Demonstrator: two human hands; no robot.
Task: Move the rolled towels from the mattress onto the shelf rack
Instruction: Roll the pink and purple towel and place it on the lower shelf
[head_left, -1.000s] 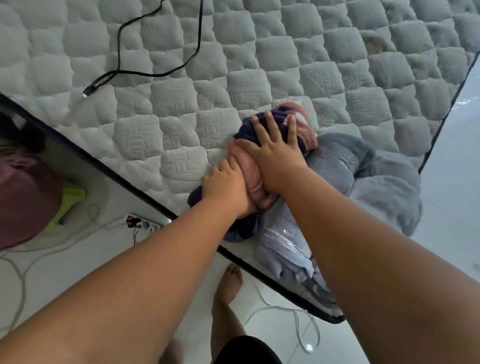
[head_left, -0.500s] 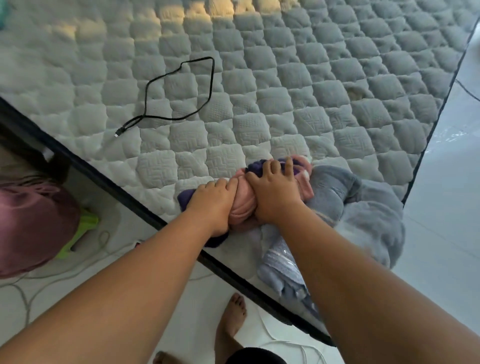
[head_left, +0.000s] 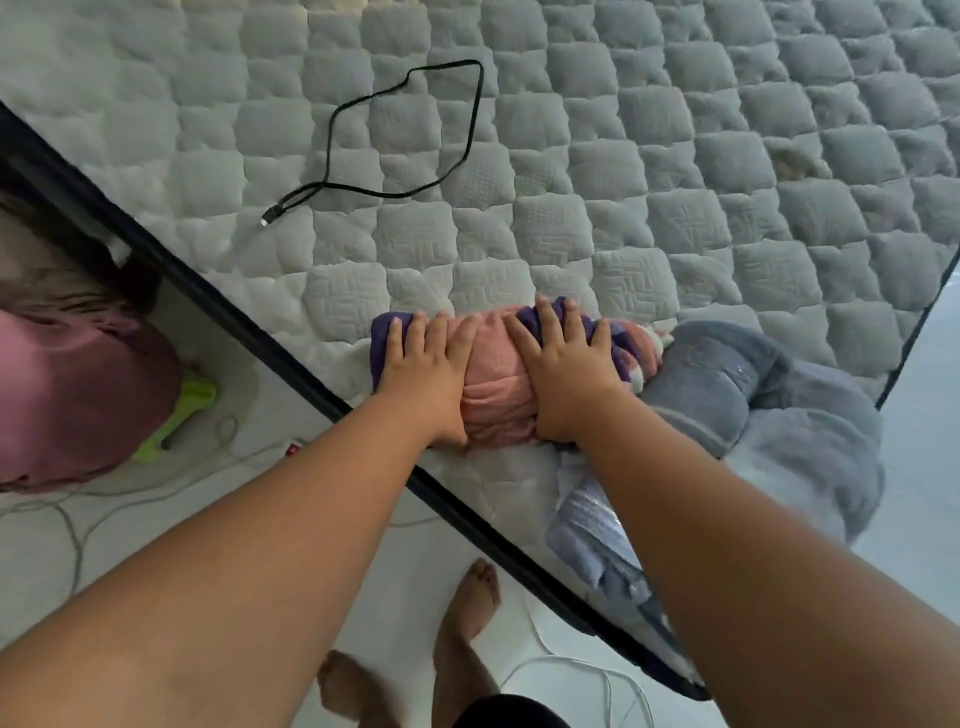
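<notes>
Fingers (head_left: 434, 338) of the left hand (head_left: 423, 382) lie spread and flat over the purple end of the rolled towel (head_left: 496, 387), and those of the right hand (head_left: 563, 376) are splayed the same way over its other half; both palms press down on the roll, and neither hand has closed around it. The towel, pink in the middle with purple at each end, sits on the mattress (head_left: 571, 182) close to the dark near edge, touching a heap of grey blanket (head_left: 769, 410) on its right. Half a second ago the hands were bunched close together on the roll; now they sit apart, one on each half, and the roll looks longer and flatter. A second ago the right hand lay on top of the left. That spreading suggests the roll is being tightened and squared up before it is lifted, so the carry has probably not begun, and no shelf rack is in view. A black cable (head_left: 410, 150) lies loose further up the mattress, well apart from the towel.
</notes>
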